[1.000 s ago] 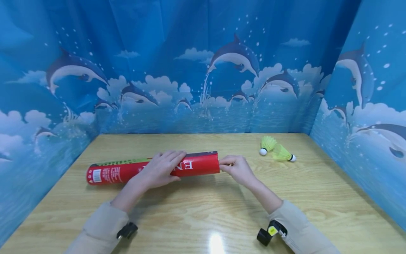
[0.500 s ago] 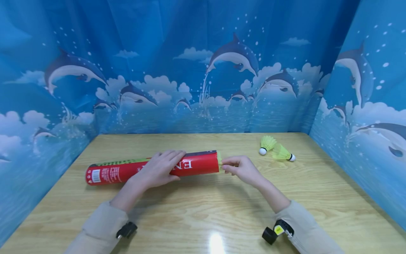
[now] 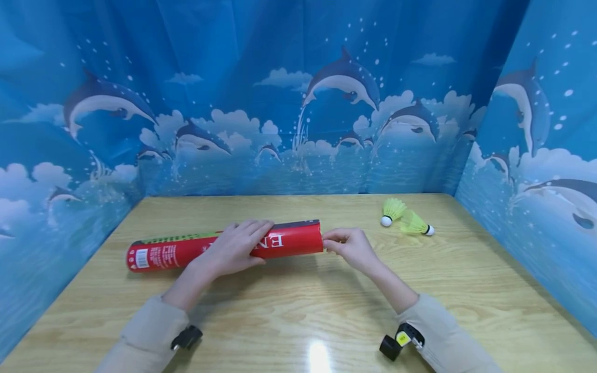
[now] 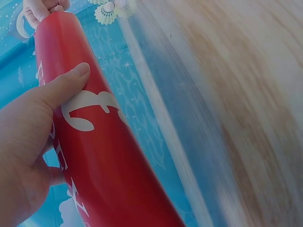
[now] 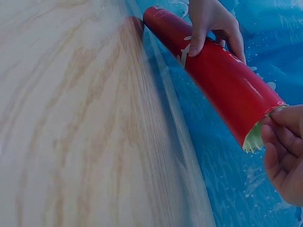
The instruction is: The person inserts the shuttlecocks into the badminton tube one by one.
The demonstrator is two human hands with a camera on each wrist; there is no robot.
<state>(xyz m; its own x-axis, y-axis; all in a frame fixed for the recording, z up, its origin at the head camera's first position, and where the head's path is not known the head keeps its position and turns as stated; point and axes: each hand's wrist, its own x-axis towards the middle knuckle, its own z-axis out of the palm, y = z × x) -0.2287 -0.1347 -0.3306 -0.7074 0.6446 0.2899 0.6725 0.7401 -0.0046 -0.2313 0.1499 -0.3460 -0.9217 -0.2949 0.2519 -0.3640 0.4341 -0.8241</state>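
Observation:
A long red shuttlecock tube (image 3: pixel 291 241) lies sideways over the table, its right end slightly higher in the head view. My left hand (image 3: pixel 236 247) grips it around the middle from above; the left wrist view shows the thumb across the red wall. At the tube's right mouth, my right hand (image 3: pixel 353 250) pinches the edge of a yellow-green shuttlecock (image 5: pixel 254 138) between thumb and finger. Only the frilled skirt of that shuttlecock shows in the right wrist view, just at the rim. The rest of it is hidden inside the tube.
Two yellow shuttlecocks with white heads lie at the back right of the wooden table (image 3: pixel 280 316): one shuttlecock (image 3: pixel 394 208) on the left, another shuttlecock (image 3: pixel 414 223) touching or close beside it. A blue dolphin-print curtain (image 3: pixel 261 171) rises behind the table and along its sides.
Half a second ago the yellow skirt stuck out of the tube's mouth; now it is back within the rim. My right hand moved right, then left again. The left hand stayed in place.

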